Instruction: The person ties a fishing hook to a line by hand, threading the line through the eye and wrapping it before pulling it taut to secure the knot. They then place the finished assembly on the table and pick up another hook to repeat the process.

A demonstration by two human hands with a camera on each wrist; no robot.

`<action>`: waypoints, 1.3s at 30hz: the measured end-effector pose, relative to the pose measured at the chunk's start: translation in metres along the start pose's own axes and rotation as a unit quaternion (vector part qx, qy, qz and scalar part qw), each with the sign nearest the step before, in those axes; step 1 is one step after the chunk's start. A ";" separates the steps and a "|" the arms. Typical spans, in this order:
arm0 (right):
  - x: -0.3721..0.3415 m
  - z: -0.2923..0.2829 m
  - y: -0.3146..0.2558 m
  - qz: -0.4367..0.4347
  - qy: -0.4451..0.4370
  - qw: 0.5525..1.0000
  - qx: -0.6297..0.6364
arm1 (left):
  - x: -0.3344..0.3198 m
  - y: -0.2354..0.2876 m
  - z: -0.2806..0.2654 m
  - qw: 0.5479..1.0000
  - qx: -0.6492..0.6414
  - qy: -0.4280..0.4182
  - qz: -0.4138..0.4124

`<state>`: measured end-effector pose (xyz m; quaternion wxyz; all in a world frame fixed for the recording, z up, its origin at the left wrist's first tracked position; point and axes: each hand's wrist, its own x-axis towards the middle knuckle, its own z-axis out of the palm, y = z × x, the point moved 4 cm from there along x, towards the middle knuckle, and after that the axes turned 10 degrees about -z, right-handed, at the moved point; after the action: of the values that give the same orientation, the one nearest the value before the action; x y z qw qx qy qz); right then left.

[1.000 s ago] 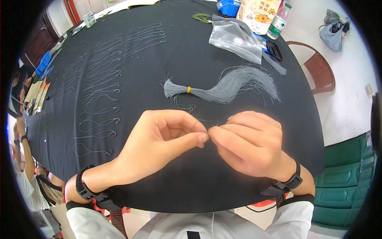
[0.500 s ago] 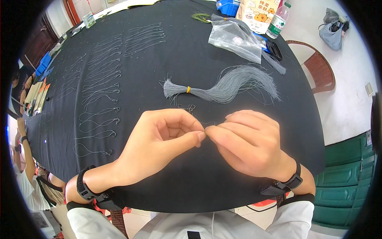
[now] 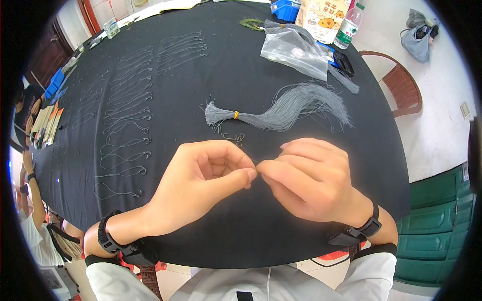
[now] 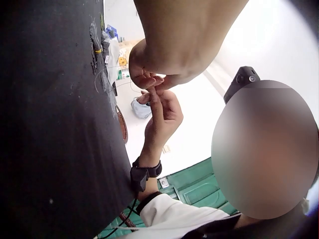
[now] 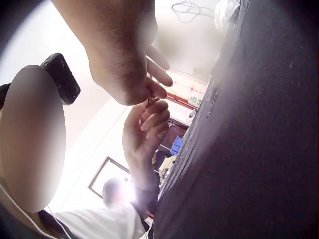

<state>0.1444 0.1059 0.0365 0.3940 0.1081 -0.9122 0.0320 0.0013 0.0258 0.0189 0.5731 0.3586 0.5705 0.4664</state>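
Note:
My left hand [image 3: 203, 175] and right hand [image 3: 314, 180] meet over the near part of the table, thumb and index fingertips together. Between them they pinch a thin grey line [image 3: 255, 161], of which only a short bit shows in the head view; the fingers hide the rest. Fine strands also curve out by the fingertips in the left wrist view. Just beyond the hands lies a small cluster of dark hooks [image 3: 236, 138]. Behind it a long grey bundle of line [image 3: 288, 113] is bound with a yellow band [image 3: 236, 115].
Looped lines [image 3: 120, 174] with small dark ends lie in rows at left on the black cloth [image 3: 201, 246]. At the back right are a clear plastic bag [image 3: 293, 52], a water bottle [image 3: 349, 27] and a blue bin [image 3: 285, 10]. Another person's arm [image 3: 35, 188] shows at far left.
Both hands have drifted slightly left with their fingertips still together. The bit of line standing up by the right fingertips has gone out of sight behind the hand.

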 end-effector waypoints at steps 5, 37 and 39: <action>-0.001 0.000 0.000 -0.020 0.006 1.000 -0.018 | 0.000 0.000 0.000 1.000 0.005 0.001 -0.001; -0.006 0.003 0.018 0.188 -0.008 0.951 0.244 | 0.004 0.003 -0.005 1.000 0.020 -0.010 -0.013; -0.012 0.009 0.024 0.254 -0.008 0.912 0.323 | 0.003 0.004 -0.005 1.000 0.015 -0.010 -0.020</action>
<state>0.1410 0.1297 0.0225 0.3088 -0.0060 -0.8519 0.4229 -0.0040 0.0292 0.0210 0.5826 0.3604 0.5786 0.4427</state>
